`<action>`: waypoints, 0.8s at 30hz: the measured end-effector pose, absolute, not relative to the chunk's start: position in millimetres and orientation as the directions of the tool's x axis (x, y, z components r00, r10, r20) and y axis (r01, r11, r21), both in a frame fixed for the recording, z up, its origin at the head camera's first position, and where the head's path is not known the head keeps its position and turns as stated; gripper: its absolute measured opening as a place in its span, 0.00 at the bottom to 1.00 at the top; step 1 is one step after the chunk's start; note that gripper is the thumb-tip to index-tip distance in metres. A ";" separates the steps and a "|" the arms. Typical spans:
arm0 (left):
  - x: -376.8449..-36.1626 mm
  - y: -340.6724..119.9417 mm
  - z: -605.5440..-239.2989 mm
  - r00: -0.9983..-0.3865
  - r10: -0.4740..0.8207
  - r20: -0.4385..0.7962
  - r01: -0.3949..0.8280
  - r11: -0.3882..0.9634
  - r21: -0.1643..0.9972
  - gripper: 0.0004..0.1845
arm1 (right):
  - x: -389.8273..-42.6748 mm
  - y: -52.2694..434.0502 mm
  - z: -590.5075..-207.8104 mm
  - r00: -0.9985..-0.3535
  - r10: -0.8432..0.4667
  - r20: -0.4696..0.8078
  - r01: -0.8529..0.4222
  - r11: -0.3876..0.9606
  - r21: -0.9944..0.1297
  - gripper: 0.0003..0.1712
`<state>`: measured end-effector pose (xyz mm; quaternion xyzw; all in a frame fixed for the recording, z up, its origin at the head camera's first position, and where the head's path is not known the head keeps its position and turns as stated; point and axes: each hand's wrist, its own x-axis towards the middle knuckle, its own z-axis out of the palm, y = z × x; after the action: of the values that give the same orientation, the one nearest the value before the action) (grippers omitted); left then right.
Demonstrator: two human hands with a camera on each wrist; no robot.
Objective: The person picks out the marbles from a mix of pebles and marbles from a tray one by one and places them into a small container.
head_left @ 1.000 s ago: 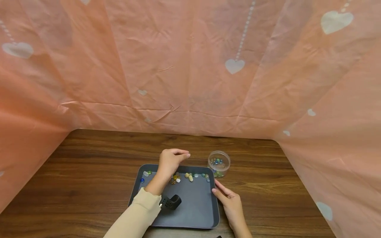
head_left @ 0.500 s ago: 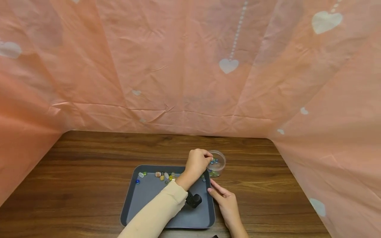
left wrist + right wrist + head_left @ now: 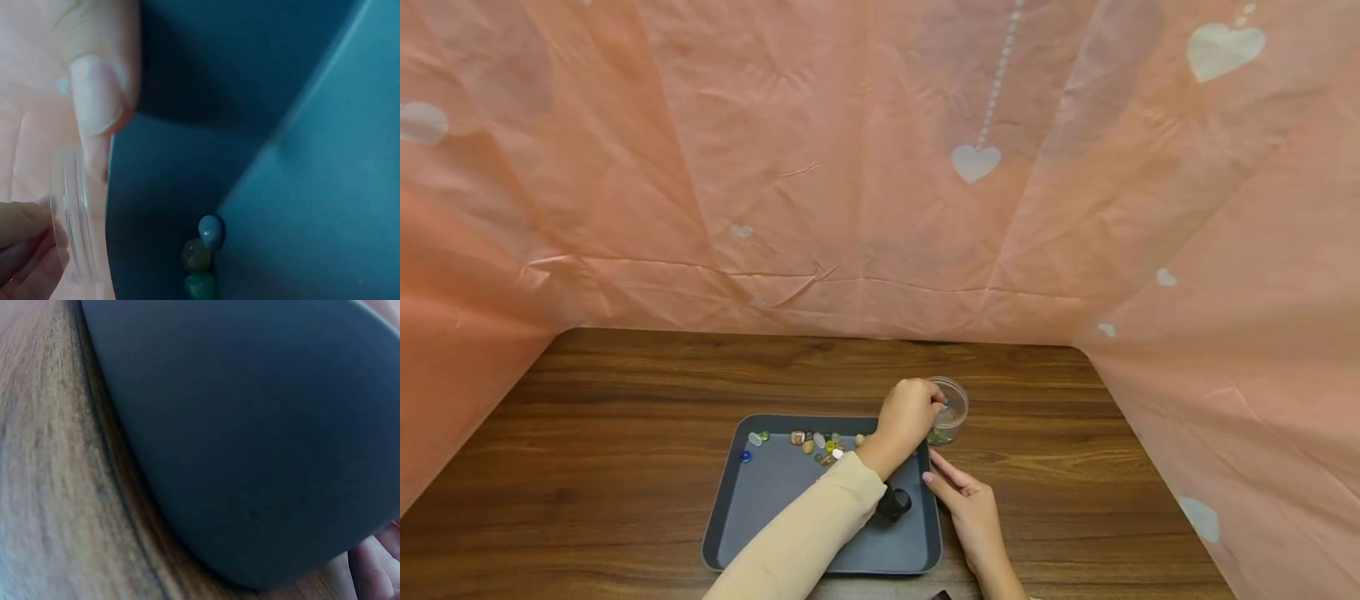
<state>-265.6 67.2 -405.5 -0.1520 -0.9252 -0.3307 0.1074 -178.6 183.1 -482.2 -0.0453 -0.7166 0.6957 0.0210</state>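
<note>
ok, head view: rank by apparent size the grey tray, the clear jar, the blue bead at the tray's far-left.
1. grey tray, largest by far
2. clear jar, partly hidden by the left hand
3. blue bead, smallest

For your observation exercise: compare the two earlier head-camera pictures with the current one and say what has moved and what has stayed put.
The left hand moved from over the far edge of the grey tray rightward to the rim of the clear jar, fingers curled. What it pinches is hidden. The right hand stayed flat against the tray's right edge. The tray, the jar and the row of stones kept their places on the table.
</note>
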 end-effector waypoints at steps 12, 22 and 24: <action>-268.3 43.2 -400.4 -0.972 0.139 0.188 0.229 0.416 0.880 0.06 | -178.9 183.0 -480.8 -0.995 0.090 -0.038 0.042 0.044 -0.998 0.24; -240.4 -12.5 -393.1 -0.991 0.110 0.081 0.099 0.168 0.981 0.09 | -178.6 182.0 -480.5 -0.994 0.095 -0.055 0.059 0.033 -0.998 0.25; -235.3 -26.8 -392.5 -0.993 0.083 0.079 0.092 0.173 0.981 0.09 | -178.5 182.4 -480.5 -0.993 0.101 -0.054 0.058 0.032 -0.998 0.25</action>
<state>-235.3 -26.8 -392.5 -0.0571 -0.7658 -0.6405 0.0039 -178.5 182.4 -480.5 -0.0554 -0.7180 0.6936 0.0157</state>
